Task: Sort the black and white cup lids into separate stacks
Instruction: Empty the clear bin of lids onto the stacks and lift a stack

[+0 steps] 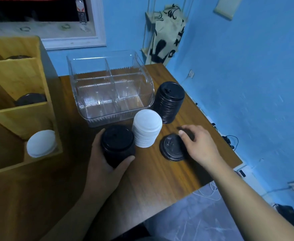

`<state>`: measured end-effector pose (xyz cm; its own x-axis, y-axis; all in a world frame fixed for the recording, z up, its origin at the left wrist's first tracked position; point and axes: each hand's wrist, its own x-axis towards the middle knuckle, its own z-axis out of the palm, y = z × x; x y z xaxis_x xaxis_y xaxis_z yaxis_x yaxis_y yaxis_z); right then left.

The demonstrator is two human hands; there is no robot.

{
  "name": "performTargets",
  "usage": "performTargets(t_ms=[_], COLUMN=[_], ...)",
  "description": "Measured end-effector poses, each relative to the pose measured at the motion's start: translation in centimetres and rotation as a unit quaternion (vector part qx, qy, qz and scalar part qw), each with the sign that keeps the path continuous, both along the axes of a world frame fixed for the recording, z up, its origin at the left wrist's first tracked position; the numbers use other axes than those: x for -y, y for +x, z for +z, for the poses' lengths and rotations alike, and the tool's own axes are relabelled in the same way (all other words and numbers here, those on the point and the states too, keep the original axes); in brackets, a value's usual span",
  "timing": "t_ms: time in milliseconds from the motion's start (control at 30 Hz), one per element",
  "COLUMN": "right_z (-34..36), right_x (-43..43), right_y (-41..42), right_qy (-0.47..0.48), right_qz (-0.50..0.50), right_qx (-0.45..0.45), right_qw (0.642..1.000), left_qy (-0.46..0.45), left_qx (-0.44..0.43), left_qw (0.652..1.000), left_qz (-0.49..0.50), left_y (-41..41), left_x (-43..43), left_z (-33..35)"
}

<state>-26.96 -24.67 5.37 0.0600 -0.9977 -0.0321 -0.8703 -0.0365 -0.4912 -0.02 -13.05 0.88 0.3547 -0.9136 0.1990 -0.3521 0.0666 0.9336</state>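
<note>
On the bench (151, 180), left hand (106, 166) grips a black lid stack (116, 140), hiding its base; right hand (199, 145), slack-fingered, overlaps a lone lid (170, 148)

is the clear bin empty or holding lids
Empty. The clear bin shows only its dividers and bare floor, no lids inside.

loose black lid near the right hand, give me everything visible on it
The loose black lid lies flat on the wooden table, top up, right of the white stack and not touching it. Round, glossy thin plastic by its look, raised rim, moulded relief on top. The right hand is over its right edge, thumb above the rim; contact unclear.
</note>
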Motion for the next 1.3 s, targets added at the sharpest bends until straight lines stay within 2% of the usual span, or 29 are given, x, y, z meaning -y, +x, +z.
performTargets(t_ms=[133, 200, 367, 533, 767, 867, 933, 1067, 1300], right_z=[-1.0, -1.8, -2.2, -3.3, -0.2, 2.5, 4.2, 6.1, 4.5], right_x=[-2.5, -2.7, -2.1, -2.3, -2.2, -0.5, 1.7, 6.4, 11.3], right_y=[1.5, 1.8, 0.1, -0.9, -1.1, -1.5, -1.0, 1.4, 3.3], right_qy=[0.004, -0.001, -0.015, -0.015, -0.070, -0.135, -0.174, -0.204, -0.160], right_qz=[0.015, 0.045, 0.148, 0.175, 0.148, 0.124, 0.104, 0.093, 0.148], right_qx=[-0.112, -0.119, 0.011, 0.032, 0.130, 0.202, 0.220, 0.190, 0.085], right_qw=[0.994, 0.992, 0.989, 0.984, 0.978, 0.962, 0.954, 0.956, 0.972], left_qy=[-0.010, -0.015, -0.022, -0.010, -0.004, -0.001, 0.002, 0.009, 0.008], left_qx=[-0.005, 0.004, 0.002, 0.013, 0.020, 0.020, 0.023, 0.026, 0.016], left_qw=[1.000, 1.000, 1.000, 1.000, 1.000, 1.000, 1.000, 1.000, 1.000], left_qz=[-0.005, -0.001, -0.001, 0.001, -0.003, -0.002, -0.003, 0.003, 0.005], left_y=[-0.1, -0.1, 0.0, -0.1, 0.0, -0.1, -0.2, -0.3, -0.5], left_x=[0.1, 0.2, 0.1, 0.0, -0.1, -0.2, -0.1, -0.1, -0.2], left_z=[0.2, 0.1, 0.2, 0.2, 0.6, 0.6, 0.6, 0.8, 0.9])
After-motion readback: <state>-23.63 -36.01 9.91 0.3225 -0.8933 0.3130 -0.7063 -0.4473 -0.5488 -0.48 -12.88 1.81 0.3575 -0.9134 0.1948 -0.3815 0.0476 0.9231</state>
